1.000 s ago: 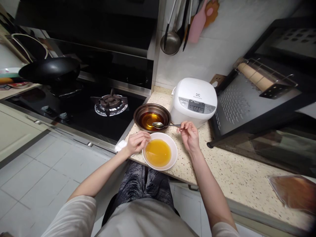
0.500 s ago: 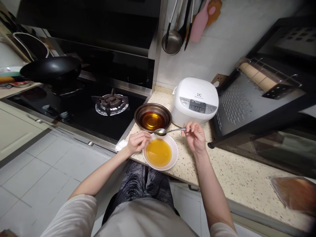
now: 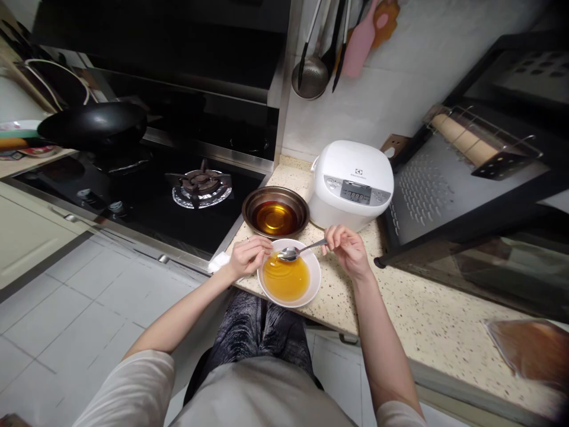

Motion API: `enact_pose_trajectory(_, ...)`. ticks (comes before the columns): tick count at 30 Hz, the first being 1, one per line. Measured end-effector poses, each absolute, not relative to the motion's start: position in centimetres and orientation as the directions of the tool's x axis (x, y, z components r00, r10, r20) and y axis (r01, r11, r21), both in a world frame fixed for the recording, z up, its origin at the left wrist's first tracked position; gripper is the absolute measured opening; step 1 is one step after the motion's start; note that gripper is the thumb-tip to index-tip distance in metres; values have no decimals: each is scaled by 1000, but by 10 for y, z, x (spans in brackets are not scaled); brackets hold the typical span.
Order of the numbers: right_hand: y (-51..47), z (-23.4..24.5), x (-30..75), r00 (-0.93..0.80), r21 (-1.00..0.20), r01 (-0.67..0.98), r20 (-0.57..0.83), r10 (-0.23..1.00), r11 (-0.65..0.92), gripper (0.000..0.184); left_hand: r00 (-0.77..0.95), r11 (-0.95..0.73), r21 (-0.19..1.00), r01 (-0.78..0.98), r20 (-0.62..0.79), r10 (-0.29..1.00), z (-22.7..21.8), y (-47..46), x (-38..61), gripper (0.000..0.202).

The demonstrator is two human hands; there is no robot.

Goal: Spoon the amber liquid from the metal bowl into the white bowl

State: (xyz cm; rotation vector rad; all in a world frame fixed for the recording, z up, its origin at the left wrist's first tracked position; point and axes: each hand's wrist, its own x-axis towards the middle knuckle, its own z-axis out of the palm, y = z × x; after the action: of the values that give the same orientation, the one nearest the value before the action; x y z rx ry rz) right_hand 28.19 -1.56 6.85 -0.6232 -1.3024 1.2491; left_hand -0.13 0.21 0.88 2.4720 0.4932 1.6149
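A white bowl of yellow liquid stands at the counter's front edge. My left hand grips the bowl's left rim, fingers on the upper side and thumb nearer me. Pinched by its handle in my right hand is a metal spoon. The spoon's head is over the far part of the yellow liquid, where ripples show. Just behind the white bowl sits a dark metal bowl with clear amber liquid in it.
A white rice cooker stands behind my right hand. To the left is a black gas hob with a wok. A crumpled white tissue lies by my left wrist. A large black-framed appliance stands on the right.
My right hand has brought the spoon toward me and down, from between the two bowls to over the white bowl. The left hand and both bowls have stayed put.
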Motion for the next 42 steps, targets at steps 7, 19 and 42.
enact_pose_trajectory(7,-17,70,282,-201,-906,-272,382,902,323,40,357,-932,314,183,862,360,7,3,-1,24)
enact_pose_trajectory(19,-20,74,285,-127,-887,-271,418,900,374,38,358,-935,306,179,865,352,7,3,-2,24)
enact_pose_trajectory(42,-20,77,276,-36,-885,-357,334,942,300,42,376,-936,287,202,860,345,11,2,-2,24)
